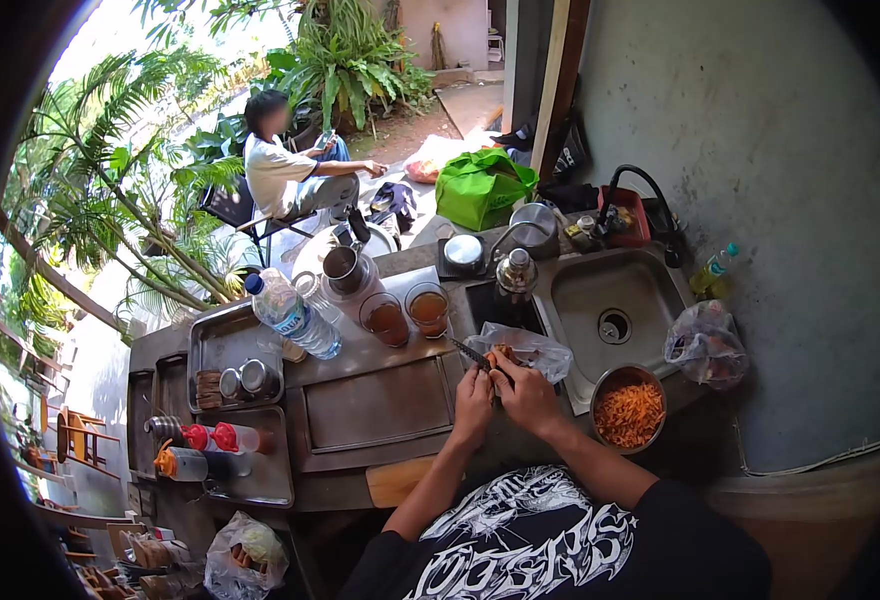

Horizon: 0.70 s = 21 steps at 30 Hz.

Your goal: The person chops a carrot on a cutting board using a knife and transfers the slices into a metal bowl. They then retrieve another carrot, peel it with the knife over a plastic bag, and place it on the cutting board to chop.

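Both my hands meet above the counter's front edge, close to the sink. My right hand is closed around what looks like the handle of a knife, whose dark blade points up and to the left. My left hand is closed at the blade's lower end, on a small orange piece of carrot, mostly covered by fingers. Just beyond the hands lies a clear plastic bag. To the right of my right arm stands a metal bowl filled with shredded carrot.
A steel sink is at the right, with a knotted plastic bag beside it. Two glasses of brown drink, a water bottle and metal trays stand leftward. A person sits beyond the counter near a green bag.
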Each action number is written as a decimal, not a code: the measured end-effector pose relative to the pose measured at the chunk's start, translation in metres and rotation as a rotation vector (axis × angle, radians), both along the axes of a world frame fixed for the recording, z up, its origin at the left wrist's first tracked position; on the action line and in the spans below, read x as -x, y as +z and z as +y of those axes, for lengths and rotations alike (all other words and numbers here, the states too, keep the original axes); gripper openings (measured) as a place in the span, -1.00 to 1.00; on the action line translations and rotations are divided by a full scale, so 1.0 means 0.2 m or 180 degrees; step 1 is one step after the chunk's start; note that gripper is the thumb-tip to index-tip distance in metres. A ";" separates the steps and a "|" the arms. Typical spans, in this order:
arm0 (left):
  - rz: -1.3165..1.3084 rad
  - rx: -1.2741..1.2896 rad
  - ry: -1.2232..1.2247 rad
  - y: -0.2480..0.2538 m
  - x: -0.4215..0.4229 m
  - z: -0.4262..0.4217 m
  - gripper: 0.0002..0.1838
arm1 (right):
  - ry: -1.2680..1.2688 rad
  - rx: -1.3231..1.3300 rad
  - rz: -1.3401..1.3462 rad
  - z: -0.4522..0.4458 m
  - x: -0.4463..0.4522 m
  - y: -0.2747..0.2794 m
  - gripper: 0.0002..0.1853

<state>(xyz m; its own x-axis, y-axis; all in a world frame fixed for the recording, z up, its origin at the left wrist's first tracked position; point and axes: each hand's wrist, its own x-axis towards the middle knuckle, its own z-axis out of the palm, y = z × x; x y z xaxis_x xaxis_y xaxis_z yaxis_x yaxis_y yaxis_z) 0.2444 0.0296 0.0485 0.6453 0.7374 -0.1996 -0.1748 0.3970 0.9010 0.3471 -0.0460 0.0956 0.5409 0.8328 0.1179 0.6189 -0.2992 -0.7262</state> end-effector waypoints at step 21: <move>-0.0250 0.0755 -0.0459 -0.05 0.01 0.01 -0.75 | -0.0065 -0.0215 -0.0124 -0.10 0.01 0.02 -0.63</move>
<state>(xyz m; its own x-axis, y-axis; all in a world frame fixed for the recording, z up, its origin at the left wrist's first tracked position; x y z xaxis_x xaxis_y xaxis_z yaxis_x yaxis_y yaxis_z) 0.2415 0.0324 0.0385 0.7605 0.5754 -0.3008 -0.1669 0.6209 0.7659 0.3447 -0.0660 0.0995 0.5517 0.8109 0.1949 0.6414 -0.2631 -0.7207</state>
